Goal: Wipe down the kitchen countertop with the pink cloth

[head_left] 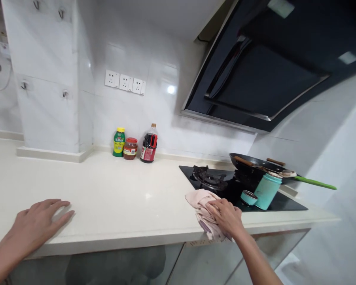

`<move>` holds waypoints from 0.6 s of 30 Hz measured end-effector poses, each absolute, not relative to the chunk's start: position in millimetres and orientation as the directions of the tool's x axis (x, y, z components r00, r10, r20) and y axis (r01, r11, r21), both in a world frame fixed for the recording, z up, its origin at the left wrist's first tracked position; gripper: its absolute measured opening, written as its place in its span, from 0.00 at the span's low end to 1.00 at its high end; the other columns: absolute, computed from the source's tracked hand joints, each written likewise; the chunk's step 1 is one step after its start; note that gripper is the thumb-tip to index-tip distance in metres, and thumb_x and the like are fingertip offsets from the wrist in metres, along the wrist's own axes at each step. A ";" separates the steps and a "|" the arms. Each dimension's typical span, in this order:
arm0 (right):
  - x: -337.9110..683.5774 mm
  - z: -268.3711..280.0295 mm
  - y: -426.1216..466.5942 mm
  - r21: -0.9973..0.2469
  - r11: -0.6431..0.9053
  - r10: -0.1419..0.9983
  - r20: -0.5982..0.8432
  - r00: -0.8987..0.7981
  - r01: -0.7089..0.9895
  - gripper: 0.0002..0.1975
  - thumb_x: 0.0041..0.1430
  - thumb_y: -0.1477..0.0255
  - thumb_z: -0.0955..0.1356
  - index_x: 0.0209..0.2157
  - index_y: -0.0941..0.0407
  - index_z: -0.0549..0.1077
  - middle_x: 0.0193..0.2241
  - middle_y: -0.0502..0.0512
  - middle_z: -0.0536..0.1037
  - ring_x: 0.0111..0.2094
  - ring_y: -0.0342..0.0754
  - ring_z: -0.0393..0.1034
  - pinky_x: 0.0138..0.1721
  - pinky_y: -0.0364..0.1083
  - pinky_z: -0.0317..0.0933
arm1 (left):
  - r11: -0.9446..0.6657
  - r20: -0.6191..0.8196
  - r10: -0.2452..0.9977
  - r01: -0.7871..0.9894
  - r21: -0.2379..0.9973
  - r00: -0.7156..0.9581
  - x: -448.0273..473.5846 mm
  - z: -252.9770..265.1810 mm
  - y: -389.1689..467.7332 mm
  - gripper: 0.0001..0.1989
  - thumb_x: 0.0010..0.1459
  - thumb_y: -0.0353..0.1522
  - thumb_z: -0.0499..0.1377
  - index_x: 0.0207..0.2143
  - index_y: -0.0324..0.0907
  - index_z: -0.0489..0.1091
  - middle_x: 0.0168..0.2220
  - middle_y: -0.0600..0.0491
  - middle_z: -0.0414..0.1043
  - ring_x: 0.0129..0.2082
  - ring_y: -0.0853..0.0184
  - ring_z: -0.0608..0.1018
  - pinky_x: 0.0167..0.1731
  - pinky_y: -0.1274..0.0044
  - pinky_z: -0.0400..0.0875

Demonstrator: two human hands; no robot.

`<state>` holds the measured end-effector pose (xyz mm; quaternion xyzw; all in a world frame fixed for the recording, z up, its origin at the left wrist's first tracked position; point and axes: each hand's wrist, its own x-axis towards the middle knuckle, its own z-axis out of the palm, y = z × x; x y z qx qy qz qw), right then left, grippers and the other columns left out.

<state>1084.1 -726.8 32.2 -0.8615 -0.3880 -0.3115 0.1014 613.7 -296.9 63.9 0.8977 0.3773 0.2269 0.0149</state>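
Observation:
My right hand (pixel 225 215) presses on a crumpled pale pink cloth (pixel 200 198), its fingers curled over the fabric. The cloth lies at the counter's front edge, partly on the black gas stove (pixel 225 194) and partly hanging over the edge. To the left, my left hand (pixel 41 219) is held over the white countertop (pixel 115 198) with its fingers stretched out and nothing in them. Whether it touches the surface, I cannot tell. Just right of my right hand stand a turquoise flask (pixel 267 192) and its small turquoise cap (pixel 249 197) on the stove.
A green bottle (pixel 119 143), a red-lidded jar (pixel 130 149) and a dark sauce bottle (pixel 148 146) line the back wall. A wok (pixel 252 162) with a green-handled utensil (pixel 316 182) sits on the rear right of the stove. Above slants a black range hood (pixel 264 75).

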 end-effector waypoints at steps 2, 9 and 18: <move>1087.8 32.3 -715.6 0.028 -0.674 0.609 0.587 0.534 0.738 0.20 0.67 0.55 0.60 0.54 0.46 0.73 0.53 0.59 0.71 0.52 0.59 0.67 0.50 0.59 0.61 | -0.711 0.366 0.682 0.691 0.127 0.634 613.6 58.9 -292.4 0.29 0.59 0.48 0.45 0.54 0.44 0.72 0.58 0.47 0.72 0.60 0.54 0.68 0.51 0.65 0.63; 1070.9 44.2 -630.8 -0.081 -0.706 0.651 0.318 0.689 0.704 0.32 0.69 0.54 0.55 0.67 0.56 0.57 0.64 0.72 0.58 0.65 0.69 0.48 0.57 0.75 0.45 | -0.680 0.381 0.698 0.729 0.084 0.607 618.2 50.3 -284.8 0.28 0.61 0.50 0.46 0.54 0.48 0.71 0.58 0.47 0.69 0.57 0.51 0.69 0.50 0.62 0.62; 975.1 62.0 -561.9 -0.178 -0.389 0.885 0.201 0.421 0.904 0.24 0.69 0.56 0.59 0.64 0.45 0.60 0.67 0.62 0.55 0.68 0.61 0.44 0.62 0.70 0.43 | -0.759 0.398 0.626 0.642 0.112 0.671 613.0 62.9 -302.7 0.24 0.63 0.45 0.47 0.52 0.44 0.73 0.59 0.42 0.68 0.61 0.51 0.66 0.54 0.61 0.61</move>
